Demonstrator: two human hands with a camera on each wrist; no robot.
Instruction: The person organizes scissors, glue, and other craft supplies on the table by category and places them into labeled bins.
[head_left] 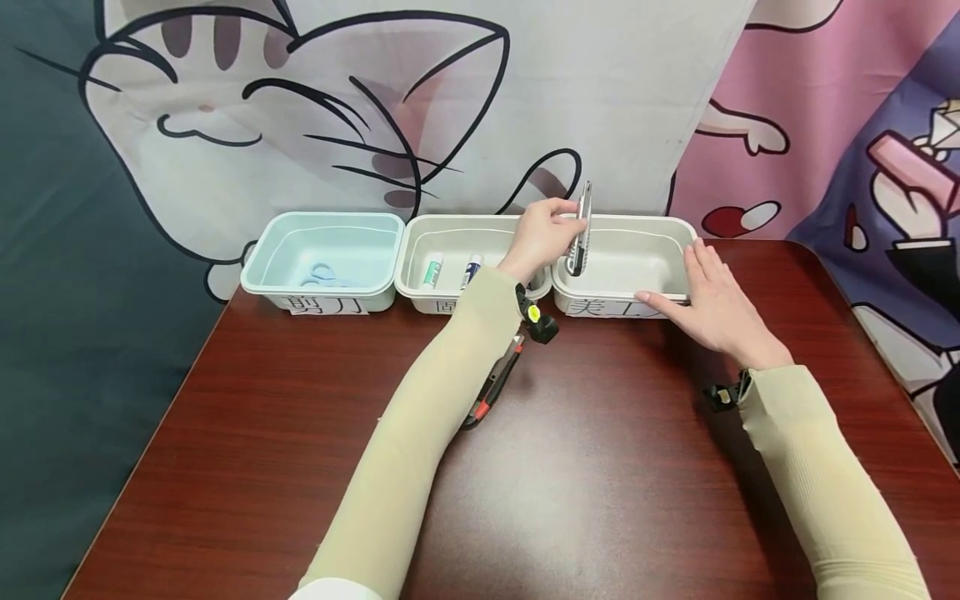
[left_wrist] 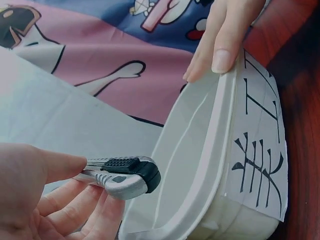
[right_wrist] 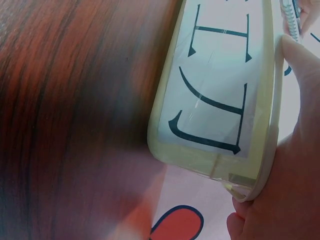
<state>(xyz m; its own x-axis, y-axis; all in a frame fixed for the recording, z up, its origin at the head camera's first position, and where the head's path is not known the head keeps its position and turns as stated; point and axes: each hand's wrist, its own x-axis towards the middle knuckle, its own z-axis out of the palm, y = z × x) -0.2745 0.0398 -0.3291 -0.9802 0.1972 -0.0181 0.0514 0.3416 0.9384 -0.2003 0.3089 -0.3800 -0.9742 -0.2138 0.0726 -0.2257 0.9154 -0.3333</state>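
My left hand [head_left: 538,237] pinches a silver utility knife [head_left: 581,233] with a black end between thumb and fingers. It holds the knife tilted upright over the left end of the right-hand white bin [head_left: 637,250], which has a paper label on its front. In the left wrist view, the knife [left_wrist: 127,175] shows its black slider, close to the bin's rim. My right hand [head_left: 716,304] rests on the right end of that bin, fingers extended along the end rim and thumb at the front rim. Another utility knife [head_left: 495,387], black and red, lies on the table, partly hidden by my left forearm.
Left of the white bin stands a middle bin [head_left: 420,229] with glue sticks [head_left: 432,272] in it. Farther left, a light blue bin [head_left: 262,258] holds scissors [head_left: 322,272]. A printed cloth [head_left: 630,92] hangs behind the dark red wooden table [head_left: 600,467].
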